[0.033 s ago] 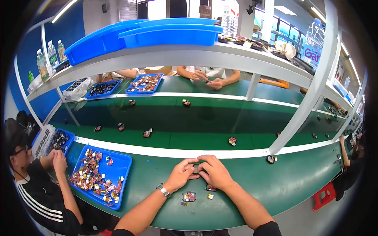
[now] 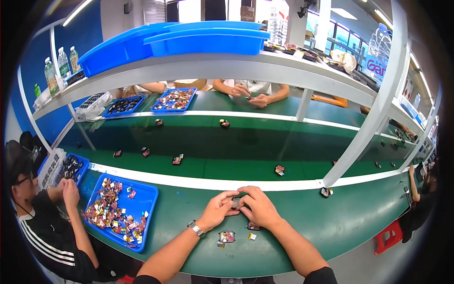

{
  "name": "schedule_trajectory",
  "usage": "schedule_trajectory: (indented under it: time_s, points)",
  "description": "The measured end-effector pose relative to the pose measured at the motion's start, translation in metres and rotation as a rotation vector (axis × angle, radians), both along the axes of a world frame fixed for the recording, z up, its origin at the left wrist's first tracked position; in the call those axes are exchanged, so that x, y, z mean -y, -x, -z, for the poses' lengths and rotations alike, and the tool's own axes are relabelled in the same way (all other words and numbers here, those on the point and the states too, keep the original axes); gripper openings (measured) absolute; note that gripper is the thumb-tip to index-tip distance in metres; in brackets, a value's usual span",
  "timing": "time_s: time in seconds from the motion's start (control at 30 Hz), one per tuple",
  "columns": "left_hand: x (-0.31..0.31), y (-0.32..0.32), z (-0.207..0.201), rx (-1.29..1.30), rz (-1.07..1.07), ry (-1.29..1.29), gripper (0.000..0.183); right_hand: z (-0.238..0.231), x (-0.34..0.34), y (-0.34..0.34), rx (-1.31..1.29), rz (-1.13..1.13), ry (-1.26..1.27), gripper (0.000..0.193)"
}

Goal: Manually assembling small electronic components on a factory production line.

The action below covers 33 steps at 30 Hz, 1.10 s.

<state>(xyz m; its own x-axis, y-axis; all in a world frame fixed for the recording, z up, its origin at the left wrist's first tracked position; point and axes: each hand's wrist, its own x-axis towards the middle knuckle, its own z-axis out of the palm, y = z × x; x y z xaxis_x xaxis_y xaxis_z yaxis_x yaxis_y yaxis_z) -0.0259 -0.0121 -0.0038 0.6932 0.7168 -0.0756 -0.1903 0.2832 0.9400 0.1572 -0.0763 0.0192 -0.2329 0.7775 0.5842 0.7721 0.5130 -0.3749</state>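
Black-rimmed casing (image 2: pixel 236 203), maybe a watch shell but partly hidden, is pinched between left hand (image 2: pixel 217 210) and right hand (image 2: pixel 258 208) over green worktable (image 2: pixel 326 217), beyond an open red-filled case (image 2: pixel 227 236), well right of blue parts tray (image 2: pixel 143 199).

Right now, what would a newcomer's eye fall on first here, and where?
Probably the big blue bins on the shelf, toward the top. Next comes the blue tray of small parts on the green table, lower left. Near the centre, the left hand and right hand hold a small dark-rimmed piece.
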Motion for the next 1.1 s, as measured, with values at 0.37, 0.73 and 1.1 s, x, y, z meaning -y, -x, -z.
schedule_trajectory:
  time_s: [0.37,0.73,1.1]
  points:
    - [-0.008,0.004,0.006,0.050,0.104,0.036,0.034,0.009,0.001,-0.004,-0.137,-0.010,0.122,0.015]
    - [-0.007,0.007,0.001,0.034,0.177,0.006,0.035,0.009,0.007,-0.002,-0.278,-0.003,0.224,0.010]
    - [-0.009,0.007,0.003,0.036,0.142,0.051,0.028,0.011,0.009,0.007,-0.302,0.013,0.180,0.012]
